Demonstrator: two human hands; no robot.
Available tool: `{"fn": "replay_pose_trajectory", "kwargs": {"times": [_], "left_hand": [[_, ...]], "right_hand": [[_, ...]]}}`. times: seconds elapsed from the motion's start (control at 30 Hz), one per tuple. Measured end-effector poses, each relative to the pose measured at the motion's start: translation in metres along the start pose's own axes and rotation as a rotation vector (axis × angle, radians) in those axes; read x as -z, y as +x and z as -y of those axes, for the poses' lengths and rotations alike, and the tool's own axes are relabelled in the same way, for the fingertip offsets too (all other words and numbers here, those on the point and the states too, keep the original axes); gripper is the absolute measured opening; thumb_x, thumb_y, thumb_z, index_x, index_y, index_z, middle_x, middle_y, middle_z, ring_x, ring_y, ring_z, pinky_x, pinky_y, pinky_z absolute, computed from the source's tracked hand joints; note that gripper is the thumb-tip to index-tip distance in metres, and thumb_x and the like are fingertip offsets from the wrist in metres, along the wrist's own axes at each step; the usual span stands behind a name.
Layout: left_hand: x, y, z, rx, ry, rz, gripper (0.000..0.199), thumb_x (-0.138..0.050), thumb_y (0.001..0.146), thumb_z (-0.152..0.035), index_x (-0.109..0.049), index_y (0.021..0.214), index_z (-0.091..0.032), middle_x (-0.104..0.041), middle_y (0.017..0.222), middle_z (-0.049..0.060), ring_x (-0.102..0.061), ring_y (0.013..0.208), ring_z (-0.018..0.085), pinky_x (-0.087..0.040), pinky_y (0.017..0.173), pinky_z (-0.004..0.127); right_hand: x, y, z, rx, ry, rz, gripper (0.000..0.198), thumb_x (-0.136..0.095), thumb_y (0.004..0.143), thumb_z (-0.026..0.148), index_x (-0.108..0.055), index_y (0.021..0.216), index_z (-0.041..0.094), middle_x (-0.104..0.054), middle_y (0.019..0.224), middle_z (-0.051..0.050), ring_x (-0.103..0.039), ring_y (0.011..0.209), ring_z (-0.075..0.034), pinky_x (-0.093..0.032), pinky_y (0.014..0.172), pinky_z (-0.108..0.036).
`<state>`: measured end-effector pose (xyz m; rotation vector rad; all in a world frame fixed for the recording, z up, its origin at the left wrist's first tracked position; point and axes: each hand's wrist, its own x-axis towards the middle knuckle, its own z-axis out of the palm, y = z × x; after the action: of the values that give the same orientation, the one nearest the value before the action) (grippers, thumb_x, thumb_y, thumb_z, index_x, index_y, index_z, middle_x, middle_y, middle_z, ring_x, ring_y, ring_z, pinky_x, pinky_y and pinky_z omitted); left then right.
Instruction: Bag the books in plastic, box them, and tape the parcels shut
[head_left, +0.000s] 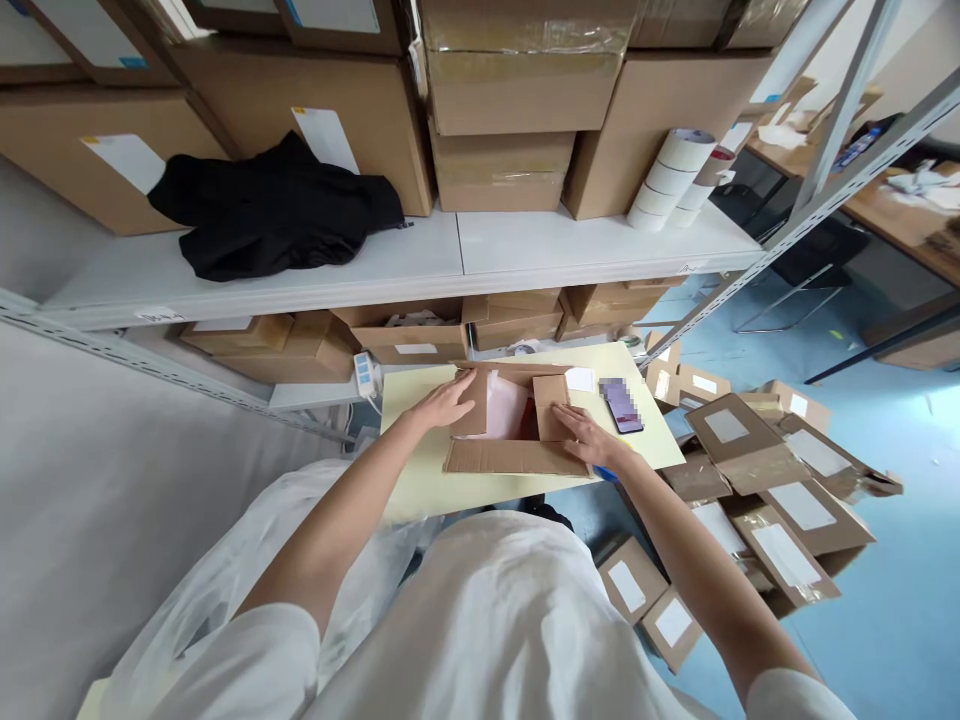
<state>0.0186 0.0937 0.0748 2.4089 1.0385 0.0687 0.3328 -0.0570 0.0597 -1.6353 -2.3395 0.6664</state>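
Note:
A cardboard box (517, 458) lies on the pale yellow table before me, its near flap folded outward and its two side flaps turned inward. Between the side flaps shows something pale pink (506, 407), with a dark red patch beside it; I cannot make out what it is. My left hand (448, 400) rests at the box's left edge, fingers stretched over the left flap. On the right flap lies my right hand (585, 435), fingers extended and flat. Neither hand holds anything. Just behind the right hand is a white card (580, 379).
A phone (622, 406) lies on the table (420, 480) at the right. Behind stands a shelf (517, 245) with cartons, a black garment (277, 210) and tape rolls (664, 185). Labelled boxes (750, 440) pile up on the floor to the right; clear plastic sheeting (247, 560) hangs at the left.

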Motion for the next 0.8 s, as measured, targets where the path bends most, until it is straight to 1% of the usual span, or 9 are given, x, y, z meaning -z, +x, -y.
{"fn": "replay_pose_trajectory", "kwargs": {"times": [0.1, 0.17, 0.27, 0.33, 0.4, 0.5, 0.63, 0.73, 0.8], "left_hand": [[-0.001, -0.023, 0.011, -0.089, 0.091, 0.042, 0.069, -0.043, 0.08, -0.025, -0.034, 0.146, -0.006, -0.028, 0.155, 0.017, -0.032, 0.142, 0.026, -0.028, 0.115, 0.039], [-0.001, -0.043, 0.018, -0.141, 0.166, 0.092, 0.076, -0.052, 0.072, -0.023, -0.037, 0.144, -0.006, -0.027, 0.155, 0.018, -0.031, 0.142, 0.03, -0.028, 0.114, 0.042], [-0.005, -0.071, 0.024, -0.199, 0.217, 0.159, 0.098, -0.067, 0.06, -0.031, -0.031, 0.147, -0.007, -0.023, 0.157, 0.019, -0.018, 0.145, 0.036, -0.024, 0.116, 0.048], [-0.011, -0.083, 0.025, -0.2, 0.191, 0.159, 0.109, -0.074, 0.056, -0.041, -0.027, 0.149, -0.009, -0.022, 0.157, 0.019, -0.015, 0.146, 0.039, -0.022, 0.116, 0.053], [-0.02, -0.086, 0.023, -0.167, 0.109, 0.086, 0.097, -0.072, 0.063, -0.05, -0.036, 0.145, -0.012, -0.028, 0.155, 0.018, -0.021, 0.145, 0.036, -0.025, 0.115, 0.052], [-0.039, -0.08, 0.017, -0.088, -0.074, -0.127, 0.047, -0.054, 0.085, -0.044, -0.059, 0.123, -0.018, -0.047, 0.144, 0.015, -0.039, 0.137, 0.028, -0.035, 0.112, 0.045], [-0.067, -0.064, 0.01, 0.123, -0.383, -0.449, 0.027, -0.047, 0.088, -0.035, -0.065, 0.1, -0.019, -0.061, 0.125, 0.013, -0.06, 0.115, 0.024, -0.052, 0.096, 0.041], [-0.081, -0.057, 0.009, 0.26, -0.55, -0.587, 0.039, -0.053, 0.084, -0.032, -0.055, 0.12, -0.017, -0.058, 0.125, 0.016, -0.067, 0.097, 0.02, -0.058, 0.079, 0.036], [-0.085, -0.053, 0.009, 0.288, -0.586, -0.597, 0.055, -0.056, 0.082, -0.03, -0.042, 0.134, -0.017, -0.054, 0.13, 0.018, -0.067, 0.093, 0.018, -0.058, 0.073, 0.033]], "right_hand": [[0.006, -0.005, -0.015, 0.047, -0.081, 0.081, 0.087, -0.046, 0.071, 0.003, -0.024, 0.153, 0.023, -0.036, 0.154, -0.008, -0.038, 0.138, -0.027, -0.035, 0.113, -0.046], [0.01, -0.012, -0.022, 0.066, -0.171, 0.134, 0.092, -0.051, 0.068, 0.002, -0.023, 0.153, 0.024, -0.029, 0.157, -0.007, -0.031, 0.142, -0.029, -0.032, 0.115, -0.047], [0.011, -0.02, -0.026, 0.04, -0.255, 0.192, 0.098, -0.064, 0.065, 0.01, -0.023, 0.152, 0.026, -0.018, 0.16, -0.006, -0.015, 0.146, -0.037, -0.023, 0.115, -0.058], [0.008, -0.019, -0.027, 0.013, -0.174, 0.191, 0.088, -0.068, 0.069, 0.021, -0.033, 0.149, 0.025, -0.019, 0.16, -0.008, -0.018, 0.145, -0.038, -0.026, 0.113, -0.059], [0.002, -0.013, -0.028, -0.006, 0.0, 0.11, 0.062, -0.064, 0.077, 0.033, -0.051, 0.137, 0.023, -0.031, 0.156, -0.01, -0.034, 0.14, -0.035, -0.035, 0.111, -0.052], [-0.014, -0.001, -0.028, -0.109, 0.293, -0.153, 0.043, -0.057, 0.084, 0.047, -0.064, 0.118, 0.022, -0.048, 0.144, -0.013, -0.054, 0.123, -0.03, -0.047, 0.102, -0.046], [-0.025, 0.011, -0.03, -0.323, 0.551, -0.459, 0.081, -0.069, 0.071, 0.057, -0.041, 0.139, 0.025, -0.027, 0.152, -0.017, -0.056, 0.117, -0.031, -0.057, 0.083, -0.047], [-0.011, 0.026, -0.036, -0.308, 0.435, -0.423, 0.11, -0.077, 0.06, 0.059, -0.021, 0.149, 0.024, -0.012, 0.155, -0.021, -0.043, 0.13, -0.038, -0.051, 0.09, -0.054], [0.006, 0.04, -0.042, -0.238, 0.281, -0.355, 0.121, -0.082, 0.054, 0.056, -0.017, 0.15, 0.019, -0.013, 0.155, -0.023, -0.031, 0.138, -0.042, -0.041, 0.101, -0.058]]}}
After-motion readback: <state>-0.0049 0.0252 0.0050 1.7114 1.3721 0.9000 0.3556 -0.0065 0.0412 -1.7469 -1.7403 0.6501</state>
